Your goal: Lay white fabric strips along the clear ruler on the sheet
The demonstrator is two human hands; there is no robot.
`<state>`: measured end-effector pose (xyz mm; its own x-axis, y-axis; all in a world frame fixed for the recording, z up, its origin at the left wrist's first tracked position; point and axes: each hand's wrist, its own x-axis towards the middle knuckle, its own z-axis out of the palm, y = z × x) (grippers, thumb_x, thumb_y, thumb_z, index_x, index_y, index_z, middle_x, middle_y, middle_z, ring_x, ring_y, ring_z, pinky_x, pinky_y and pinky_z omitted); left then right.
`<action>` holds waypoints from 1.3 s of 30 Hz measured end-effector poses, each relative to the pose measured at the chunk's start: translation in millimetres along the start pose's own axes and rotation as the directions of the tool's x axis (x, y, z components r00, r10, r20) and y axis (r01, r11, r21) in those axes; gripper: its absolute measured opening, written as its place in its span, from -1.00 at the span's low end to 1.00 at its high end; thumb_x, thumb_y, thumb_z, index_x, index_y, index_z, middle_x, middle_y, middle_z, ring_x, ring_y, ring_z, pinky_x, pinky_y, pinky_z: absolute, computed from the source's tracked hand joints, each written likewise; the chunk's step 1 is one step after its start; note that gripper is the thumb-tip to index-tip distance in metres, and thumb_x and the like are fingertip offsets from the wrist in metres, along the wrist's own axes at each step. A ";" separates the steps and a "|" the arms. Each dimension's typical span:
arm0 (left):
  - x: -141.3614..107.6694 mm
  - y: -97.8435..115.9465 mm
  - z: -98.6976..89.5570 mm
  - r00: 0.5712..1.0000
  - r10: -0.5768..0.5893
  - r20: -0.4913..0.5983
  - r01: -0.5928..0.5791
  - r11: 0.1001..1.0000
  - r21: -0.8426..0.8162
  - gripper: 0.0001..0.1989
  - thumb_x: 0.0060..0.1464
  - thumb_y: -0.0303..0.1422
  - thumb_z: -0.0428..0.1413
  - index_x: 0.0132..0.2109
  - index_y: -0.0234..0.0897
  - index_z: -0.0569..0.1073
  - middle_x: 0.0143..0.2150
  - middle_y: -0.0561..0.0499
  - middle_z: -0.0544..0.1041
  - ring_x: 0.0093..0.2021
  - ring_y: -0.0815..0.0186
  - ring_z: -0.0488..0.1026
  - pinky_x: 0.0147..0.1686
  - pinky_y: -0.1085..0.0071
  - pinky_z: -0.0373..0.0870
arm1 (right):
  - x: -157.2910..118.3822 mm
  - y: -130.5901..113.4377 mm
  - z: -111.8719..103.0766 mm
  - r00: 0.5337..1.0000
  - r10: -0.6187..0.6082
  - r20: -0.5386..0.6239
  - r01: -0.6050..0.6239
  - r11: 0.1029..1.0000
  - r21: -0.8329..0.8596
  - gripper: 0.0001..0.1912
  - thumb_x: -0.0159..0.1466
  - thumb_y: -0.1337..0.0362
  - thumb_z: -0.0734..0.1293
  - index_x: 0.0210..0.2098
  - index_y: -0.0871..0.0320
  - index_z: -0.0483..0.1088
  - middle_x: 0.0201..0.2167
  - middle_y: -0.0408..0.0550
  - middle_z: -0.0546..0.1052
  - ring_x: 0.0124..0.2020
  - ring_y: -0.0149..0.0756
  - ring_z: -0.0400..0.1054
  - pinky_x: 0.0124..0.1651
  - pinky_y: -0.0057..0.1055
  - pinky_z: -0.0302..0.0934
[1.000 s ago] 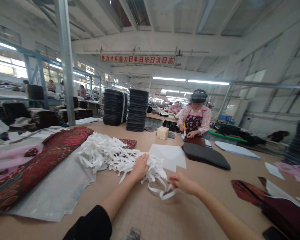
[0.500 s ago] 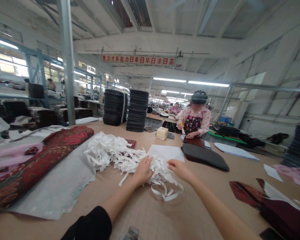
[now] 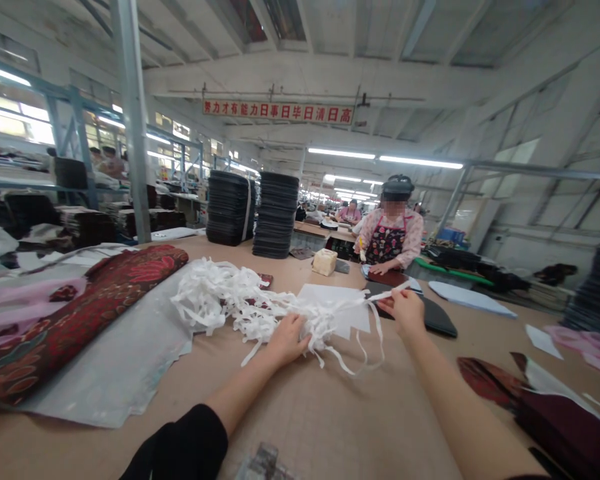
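A tangled heap of white fabric strips (image 3: pixel 215 293) lies on the brown-topped table and stretches toward the middle. My left hand (image 3: pixel 287 341) is closed on the near right end of the heap, its fingertips partly sunk among the strips. To the right and raised a little, my right hand (image 3: pixel 406 310) pinches a few strips, which run taut back to the heap. Loose ends hang in loops below it. White sheets (image 3: pixel 337 297) lie under and behind the strips. A dark curved pad (image 3: pixel 437 320) is partly hidden by my right hand.
Left lies a rolled red patterned fabric (image 3: pixel 105 300) with grey-white backing. Two dark stacks (image 3: pixel 276 215) and a cream block (image 3: pixel 325 262) stand farther back. Across the table a co-worker (image 3: pixel 393 233) handles a dark piece. Maroon fabric pieces (image 3: pixel 555 420) lie at the right.
My right hand has moved right and up from beside the heap, drawing strips out with it. My left hand has stayed at the heap.
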<state>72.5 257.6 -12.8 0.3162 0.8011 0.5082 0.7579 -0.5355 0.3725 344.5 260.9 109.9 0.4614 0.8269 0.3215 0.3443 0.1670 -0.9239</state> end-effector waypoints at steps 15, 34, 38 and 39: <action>-8.5 16.4 -4.1 0.982 -0.186 0.008 0.179 0.955 0.235 -0.14 -0.24 -0.20 0.20 0.24 -0.09 0.06 0.35 -0.20 -0.25 0.26 -0.24 -0.21 0.03 -0.12 0.03 | -39.5 1.7 10.2 0.964 -0.073 0.254 0.139 0.957 -0.255 -0.78 0.22 0.22 0.22 -0.17 0.18 0.33 -0.19 0.07 0.46 -0.06 -0.16 0.31 -0.08 -0.26 0.22; -65.7 8.7 -55.4 0.963 -0.197 0.184 0.135 0.943 0.303 -0.19 -0.18 -0.16 0.14 0.25 0.06 0.04 0.34 -0.07 -0.10 0.23 -0.31 -0.10 -0.03 -0.25 0.03 | -32.1 2.4 36.3 0.989 -0.042 0.142 0.074 0.970 -0.230 -0.77 0.31 0.17 0.20 -0.25 0.23 0.33 -0.35 -0.12 0.42 -0.38 -0.37 0.33 -0.28 -0.32 0.26; -65.3 8.5 -58.0 0.945 -0.229 0.236 0.158 0.946 0.283 -0.16 -0.21 -0.12 0.15 0.25 0.02 0.05 0.34 -0.11 -0.12 0.23 -0.32 -0.09 -0.03 -0.28 0.02 | -49.5 -3.7 47.2 0.951 0.006 0.310 0.010 0.999 -0.050 -0.75 0.31 0.18 0.15 -0.36 0.21 0.30 -0.51 -0.15 0.39 -0.54 -0.45 0.32 -0.43 -0.45 0.27; -64.7 6.9 -58.7 0.941 -0.235 0.243 0.164 0.946 0.281 -0.16 -0.21 -0.11 0.15 0.25 0.01 0.05 0.34 -0.11 -0.13 0.23 -0.31 -0.10 -0.03 -0.27 0.02 | -56.0 -6.0 49.1 0.928 0.011 0.373 0.000 1.000 -0.029 -0.75 0.30 0.18 0.15 -0.41 0.19 0.29 -0.59 -0.19 0.35 -0.61 -0.47 0.27 -0.48 -0.49 0.25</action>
<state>23.9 186.4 2.4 0.2580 0.9448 0.2022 0.9289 -0.3001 0.2170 276.5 240.0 87.2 0.1266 0.9694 0.2103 0.3677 0.1510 -0.9176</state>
